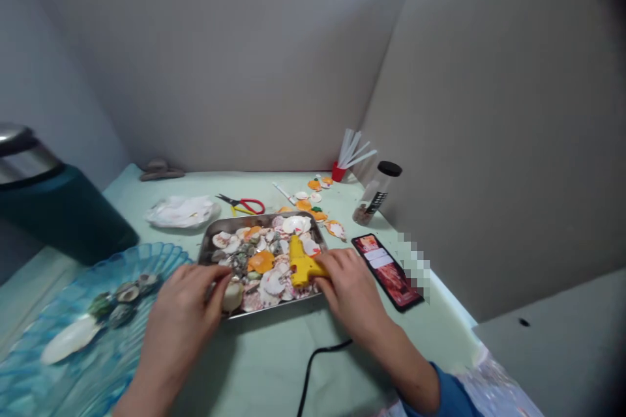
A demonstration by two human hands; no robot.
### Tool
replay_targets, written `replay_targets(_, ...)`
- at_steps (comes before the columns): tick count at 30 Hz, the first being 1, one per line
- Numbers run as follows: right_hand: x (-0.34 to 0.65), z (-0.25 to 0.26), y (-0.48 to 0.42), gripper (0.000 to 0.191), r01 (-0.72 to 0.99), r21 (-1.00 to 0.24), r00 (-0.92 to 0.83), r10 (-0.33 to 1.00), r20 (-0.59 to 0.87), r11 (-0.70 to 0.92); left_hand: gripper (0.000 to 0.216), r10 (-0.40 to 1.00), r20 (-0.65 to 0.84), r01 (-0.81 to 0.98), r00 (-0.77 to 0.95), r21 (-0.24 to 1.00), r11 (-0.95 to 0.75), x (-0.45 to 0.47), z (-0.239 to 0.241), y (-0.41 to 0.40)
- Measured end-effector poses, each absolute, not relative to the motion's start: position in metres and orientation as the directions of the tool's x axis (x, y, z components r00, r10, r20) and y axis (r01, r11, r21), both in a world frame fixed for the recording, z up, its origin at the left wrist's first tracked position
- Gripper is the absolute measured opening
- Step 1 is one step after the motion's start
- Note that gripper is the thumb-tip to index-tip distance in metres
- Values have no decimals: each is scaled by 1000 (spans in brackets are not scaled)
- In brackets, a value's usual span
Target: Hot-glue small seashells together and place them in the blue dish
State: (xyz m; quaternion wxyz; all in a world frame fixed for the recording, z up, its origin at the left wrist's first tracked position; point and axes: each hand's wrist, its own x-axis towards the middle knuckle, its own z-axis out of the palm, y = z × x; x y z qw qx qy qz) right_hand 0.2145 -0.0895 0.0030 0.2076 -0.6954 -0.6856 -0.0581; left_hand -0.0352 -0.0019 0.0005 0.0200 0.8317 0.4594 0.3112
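Observation:
My right hand (353,293) is closed round the handle of a yellow hot glue gun (302,264), whose body is over the shells. A metal tray (252,314) full of mixed seashells (278,273) lies beneath it, with an orange shell (261,262) near the middle. My left hand (190,296) is at the tray's near left corner, thumb and forefinger pinched; whatever is between the fingertips is too small to make out. Just beside them sits a pale shell (233,297). A black cord (313,358) runs over the table below my right hand.
On the left are a blue glass plate (49,339) bearing shells and a large teal bottle (63,208). Behind the tray lie red-handled scissors (250,206) and a white plastic bag (180,212). To the right are a phone (388,272), a jar (376,195) and a red cup (337,172) of glue sticks.

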Motion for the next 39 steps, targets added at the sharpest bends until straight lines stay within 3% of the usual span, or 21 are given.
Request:
replay_targets(5, 219, 0, -76, 31, 981, -189, 33, 944, 328, 32, 22, 797, 345, 798, 496, 181, -575, -34, 12, -2)
replay_targets(11, 227, -6, -70, 21, 990, -92, -68, 933, 354, 108, 25, 792, 239, 792, 561, 124, -598, -27, 22, -3)
replay_targets(21, 228, -1, -68, 27, 986, -120, -79, 958, 277, 116, 20, 820, 55, 820, 569, 37, -571, -6, 24, 9)
replay_targets(28, 229, -5, -68, 26, 978, -152, -90, 944, 316, 144, 18, 758, 37, 752, 651, 102, -651, 0, 23, 2)
replay_targets(32, 225, 0, -68, 28, 967, -235, -31, 956, 293, 103, 17, 760, 18, 752, 650, 135, -646, 6, 19, 2)
replay_targets(36, 220, 4, -69, 25, 964, -258, 6, 958, 287, 71, 22, 769, 117, 742, 628, 208, -638, 2, 10, 6)
replay_targets(39, 219, 5, -69, 22, 948, -310, 35, 952, 303, 64, 25, 774, 322, 692, 545, 348, -632, -3, 7, 9)
